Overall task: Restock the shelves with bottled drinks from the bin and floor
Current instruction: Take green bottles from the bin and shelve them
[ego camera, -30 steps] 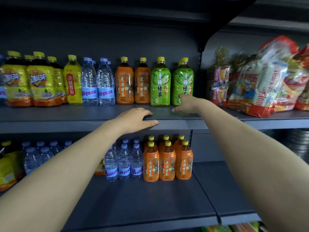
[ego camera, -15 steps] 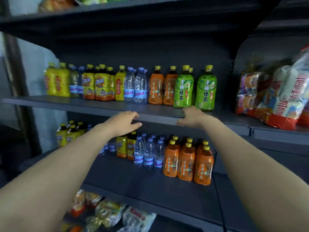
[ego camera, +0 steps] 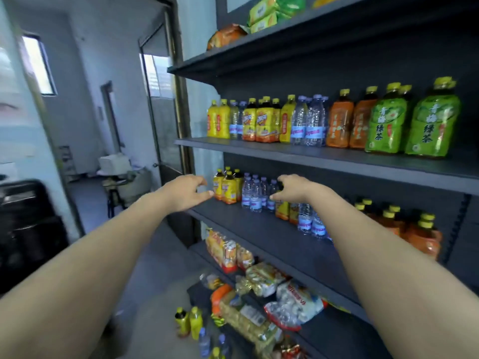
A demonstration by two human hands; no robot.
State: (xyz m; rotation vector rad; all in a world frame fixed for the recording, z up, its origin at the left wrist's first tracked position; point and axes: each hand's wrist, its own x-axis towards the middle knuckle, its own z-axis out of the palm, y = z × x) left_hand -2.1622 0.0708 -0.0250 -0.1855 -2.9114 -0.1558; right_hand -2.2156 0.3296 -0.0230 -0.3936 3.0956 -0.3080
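While both arms stretch toward the shelving, the left hand (ego camera: 187, 192) and the right hand (ego camera: 294, 189) hover with fingers loosely curled and nothing held in either. The right hand is just in front of the small water bottles (ego camera: 252, 195) on the middle shelf (ego camera: 261, 230), apparently not touching them. The left hand is beside the yellow tea bottles (ego camera: 228, 189), at the shelf's open end.

The stock left to shelve is the floor bottles (ego camera: 191, 323), a loose cluster of yellow-capped drinks and small water bottles standing low by the foot of the unit. The bin cannot be picked out with any certainty.

Full plastic bottles like these are likely moderately heavy, firm under a squeeze and smooth on the label film. A wrap around the waist or shoulder should hold better than a pinch at the cap.

The middle shelf has bare board in front of its rows, so there is room. The upper shelf (ego camera: 324, 164), carrying the green tea bottles (ego camera: 386, 126), overhangs it, and a tall bottle may need tilting in. Snack packets (ego camera: 261, 279) crowd the lower shelf right above the floor bottles, and a stooping arm could brush them.
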